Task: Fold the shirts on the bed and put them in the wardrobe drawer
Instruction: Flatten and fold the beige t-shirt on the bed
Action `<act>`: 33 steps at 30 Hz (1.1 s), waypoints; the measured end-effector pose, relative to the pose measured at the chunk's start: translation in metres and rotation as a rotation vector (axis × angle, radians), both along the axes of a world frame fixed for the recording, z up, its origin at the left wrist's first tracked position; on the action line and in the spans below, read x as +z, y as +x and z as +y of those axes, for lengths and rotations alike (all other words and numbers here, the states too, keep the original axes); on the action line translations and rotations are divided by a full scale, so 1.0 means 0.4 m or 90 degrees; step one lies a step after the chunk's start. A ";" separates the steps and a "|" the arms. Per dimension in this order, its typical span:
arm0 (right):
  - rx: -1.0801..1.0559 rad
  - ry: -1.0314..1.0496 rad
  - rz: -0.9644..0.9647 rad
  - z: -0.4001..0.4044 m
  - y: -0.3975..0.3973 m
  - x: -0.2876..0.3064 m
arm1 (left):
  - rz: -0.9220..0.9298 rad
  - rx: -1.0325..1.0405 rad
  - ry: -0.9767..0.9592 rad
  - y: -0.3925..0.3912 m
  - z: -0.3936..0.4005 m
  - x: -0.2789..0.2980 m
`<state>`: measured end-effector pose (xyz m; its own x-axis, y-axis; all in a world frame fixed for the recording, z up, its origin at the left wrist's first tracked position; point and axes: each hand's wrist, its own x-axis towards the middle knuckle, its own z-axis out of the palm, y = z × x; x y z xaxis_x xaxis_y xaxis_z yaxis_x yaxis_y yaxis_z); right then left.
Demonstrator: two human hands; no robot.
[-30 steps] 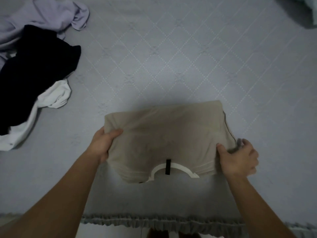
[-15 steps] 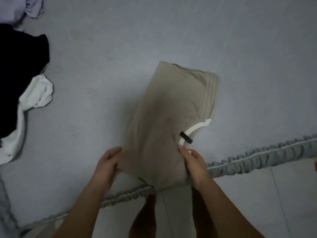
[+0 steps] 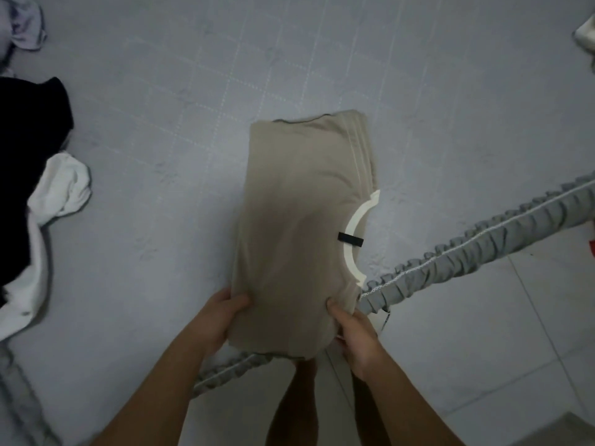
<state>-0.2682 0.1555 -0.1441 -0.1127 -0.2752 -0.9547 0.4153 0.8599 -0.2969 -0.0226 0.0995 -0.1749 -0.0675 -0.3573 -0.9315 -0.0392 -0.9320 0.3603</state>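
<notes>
A folded beige shirt [image 3: 299, 226] with a white collar and a black tag is held at the bed's corner, its long side pointing away from me. My left hand [image 3: 219, 320] grips its near left corner, thumb on top. My right hand [image 3: 354, 336] grips the near right corner beside the collar. The shirt's near end hangs past the bed's ruffled edge [image 3: 467, 252]. The wardrobe drawer is not in view.
A pile of unfolded clothes lies at the left: a black garment [image 3: 25, 156], a white one [image 3: 58, 194] and a lilac one [image 3: 22, 24]. The grey quilted bedcover [image 3: 161, 123] spreads around. Pale floor tiles [image 3: 483, 333] lie at the lower right. A pale object [image 3: 586, 33] sits at the top right.
The beige shirt has turned from lying crosswise on the bed to pointing away from me, and both hands have moved to its near end. The view has swung toward the bed's corner.
</notes>
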 end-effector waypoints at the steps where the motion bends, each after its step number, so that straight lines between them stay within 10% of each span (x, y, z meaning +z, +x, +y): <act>1: -0.006 0.000 -0.001 0.001 -0.003 -0.002 | 0.024 0.003 0.027 0.003 0.015 0.003; 21: -0.176 -0.011 -0.184 0.054 0.018 0.033 | 0.189 0.158 0.189 0.017 0.049 0.100; 33: 0.078 0.064 -0.106 -0.181 -0.163 0.258 | -0.003 -0.071 -0.123 -0.055 -0.130 0.321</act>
<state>-0.3333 0.0830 -0.0408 0.0771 -0.1795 -0.9807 0.3418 0.9288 -0.1431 -0.0445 0.0474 -0.0466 -0.1132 -0.5199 -0.8467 -0.1405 -0.8352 0.5316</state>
